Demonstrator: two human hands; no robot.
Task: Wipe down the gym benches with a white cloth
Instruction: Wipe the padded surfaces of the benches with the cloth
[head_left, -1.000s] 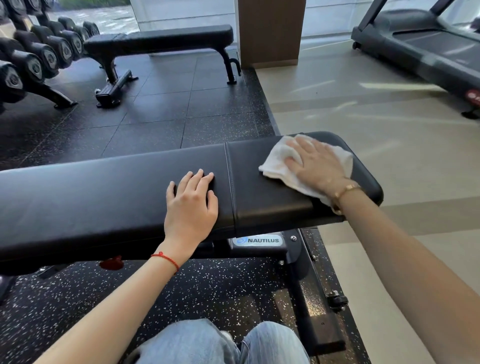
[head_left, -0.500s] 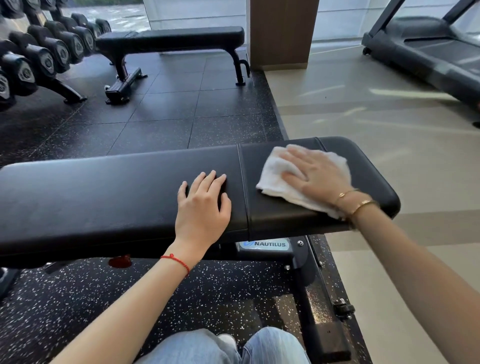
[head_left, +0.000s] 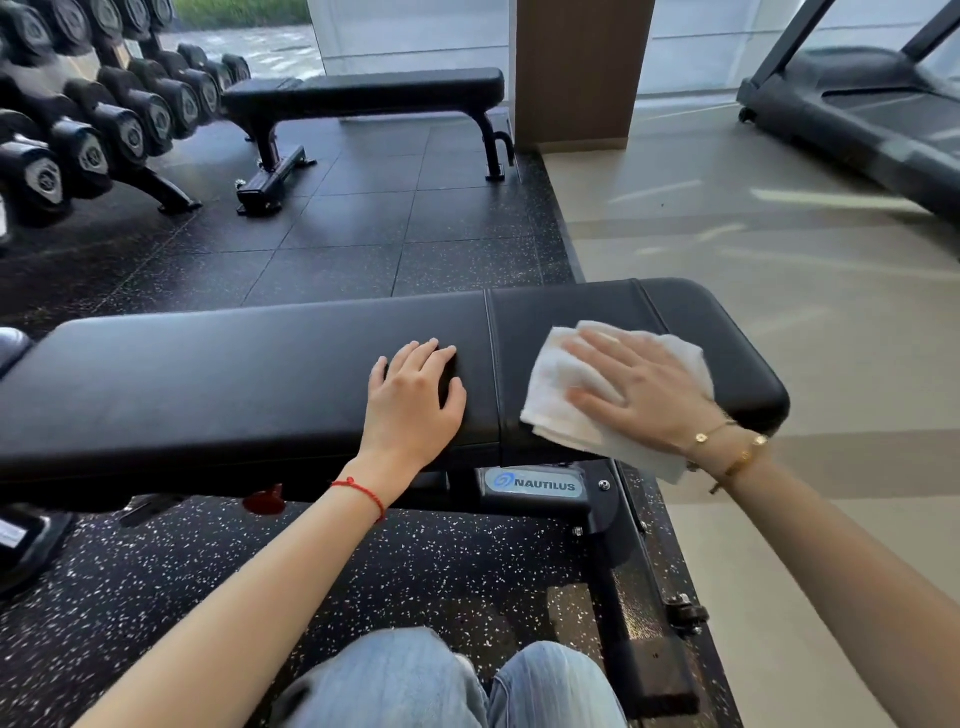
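**Cloth on the Seat Pad, Palm on the Back Pad**

I kneel at the near bench (head_left: 260, 374), a long black padded one that runs left to right across my view, with a Nautilus label (head_left: 535, 483) on the frame below it. My right hand (head_left: 644, 389) lies flat on the white cloth (head_left: 561, 410), fingers straight and spread, pressing it onto the shorter seat pad at the bench's right end. The cloth is folded and rumpled; its near corner hangs over the pad's front edge, just under my wrist, where two gold bracelets (head_left: 727, 447) sit. My left hand (head_left: 415, 395) rests palm down on the longer pad, just left of the seam between the two pads, fingers relaxed and together, holding nothing. A red string bracelet (head_left: 363, 493) circles that wrist. My knees in pale blue jeans (head_left: 415, 680) show at the bottom, above black speckled rubber flooring (head_left: 208, 571).

Across the dark floor tiles stands a second flat bench (head_left: 374, 88), well apart from mine. A rack of black dumbbells (head_left: 104, 114) fills the upper left, a wooden column (head_left: 576, 67) rises behind, and a treadmill (head_left: 857, 109) stands on the pale floor at upper right.
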